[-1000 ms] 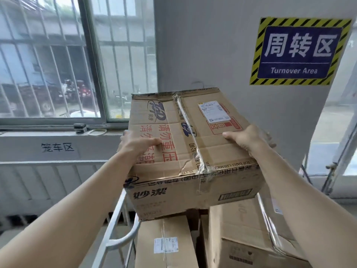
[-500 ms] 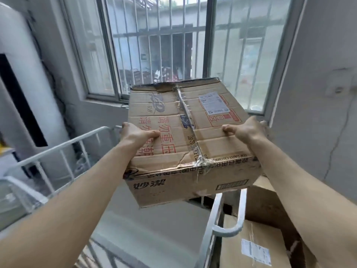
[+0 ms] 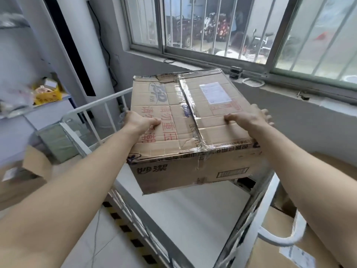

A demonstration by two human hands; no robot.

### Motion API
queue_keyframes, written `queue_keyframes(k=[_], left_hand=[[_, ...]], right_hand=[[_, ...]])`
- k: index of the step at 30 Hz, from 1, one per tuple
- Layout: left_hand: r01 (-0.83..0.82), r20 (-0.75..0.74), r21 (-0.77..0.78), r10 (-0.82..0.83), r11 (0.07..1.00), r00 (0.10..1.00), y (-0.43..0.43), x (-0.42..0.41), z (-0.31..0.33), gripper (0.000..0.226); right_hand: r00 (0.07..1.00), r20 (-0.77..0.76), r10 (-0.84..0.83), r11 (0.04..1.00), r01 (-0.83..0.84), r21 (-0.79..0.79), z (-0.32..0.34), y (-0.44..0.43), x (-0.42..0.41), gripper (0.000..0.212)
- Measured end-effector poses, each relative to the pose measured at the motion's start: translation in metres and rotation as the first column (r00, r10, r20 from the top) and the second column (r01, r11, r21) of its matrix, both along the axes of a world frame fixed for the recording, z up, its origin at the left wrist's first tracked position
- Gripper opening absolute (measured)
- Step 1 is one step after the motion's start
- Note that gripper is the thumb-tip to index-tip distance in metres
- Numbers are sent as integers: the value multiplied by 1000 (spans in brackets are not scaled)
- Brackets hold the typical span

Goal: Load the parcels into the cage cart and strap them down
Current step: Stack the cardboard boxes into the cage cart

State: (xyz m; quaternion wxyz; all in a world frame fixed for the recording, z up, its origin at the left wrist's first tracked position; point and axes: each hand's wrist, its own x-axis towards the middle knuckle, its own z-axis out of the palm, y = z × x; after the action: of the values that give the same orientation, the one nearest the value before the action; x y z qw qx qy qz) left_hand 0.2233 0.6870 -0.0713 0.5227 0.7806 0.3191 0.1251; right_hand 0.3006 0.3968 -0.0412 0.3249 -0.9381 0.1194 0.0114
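Ctr of frame: a taped cardboard box [image 3: 189, 120] w/ red print and a white shipping label [image 3: 215, 92] on its top, held up in both hands. Left hand [image 3: 141, 122] clamps the box's left edge, thumb pressed flat on the top panel, fingers round the side and out of sight. Right hand [image 3: 249, 120] clamps the right edge the same way, thumb on top, fingers curled over the far side. The box tilts a bit, near face down toward the camera.

Box hangs over the cage cart [image 3: 100, 101], above its white floor panel [image 3: 193, 219], not resting on it. Whether the box's btm right touches the cart's metal frame: can't tell. The cart's white rail runs along the mid left of the frame, behind the left hand.

Btm right: more boxes [image 3: 278, 221] stacked, partly hidden by the right arm, w/ a white curved handle [image 3: 280, 241] in front of them. Mid left: an open box [image 3: 36, 163], blurred. Btm ctr: yellow-black floor tape [image 3: 125, 227] beside the cart. Top: barred window [image 3: 212, 26], parked vehicles outside. Upper left: shelf w/ a yellow item [image 3: 48, 93], blurred.
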Motion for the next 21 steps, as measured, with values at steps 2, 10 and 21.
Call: queue_keyframes(k=[2, 10, 21], left_hand=[[-32, -42, -20, 31, 999, 999, 8, 11, -15, 91], [-111, -118, -102, 98, 989, 988, 50, 59, -90, 58], [-52, -223, -279, -12, 959, 975, 192, 173, -179, 96]], right_hand=[[999, -24, 25, 1000, -25, -14, -14, 10, 21, 96], [990, -127, 68, 993, -80, -91, -73, 61, 82, 93], [971, -236, -23, 991, -10, -136, -158, 195, 183, 88]])
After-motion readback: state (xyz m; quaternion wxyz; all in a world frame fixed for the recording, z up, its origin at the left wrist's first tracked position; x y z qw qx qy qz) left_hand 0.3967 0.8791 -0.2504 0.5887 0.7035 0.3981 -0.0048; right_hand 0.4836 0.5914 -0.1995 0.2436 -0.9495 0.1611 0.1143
